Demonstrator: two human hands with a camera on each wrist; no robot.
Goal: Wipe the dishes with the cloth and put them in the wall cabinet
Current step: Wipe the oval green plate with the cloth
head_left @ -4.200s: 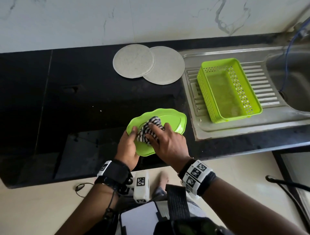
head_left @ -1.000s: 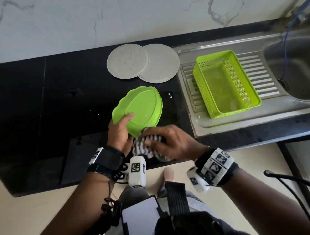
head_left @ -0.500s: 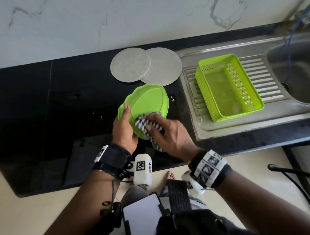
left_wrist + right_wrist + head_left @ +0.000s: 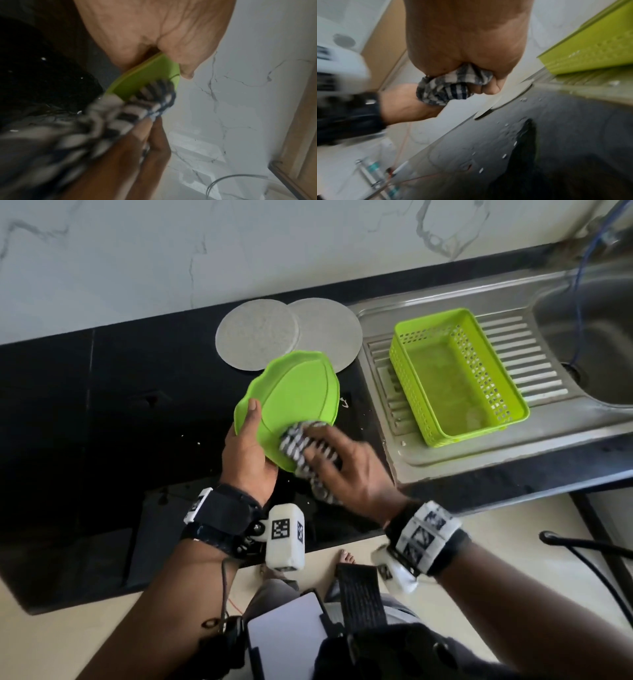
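**Left hand grips the green plate, right hand rubs it with the striped cloth**

Your left hand holds the green plate by its near-left rim, thumb laid on the face and fingers curled behind, with the plate tilted up above the black counter. Your right hand bunches the striped cloth in curled fingers and presses it against the plate's near-right edge. No writing is readable; only square black-and-white markers show on the wrist bands.

Two round grey discs lie overlapping just beyond the plate, near the wall. To the right, a green perforated basket sits on the steel sink drainboard. Water droplets dot the counter near your hands.
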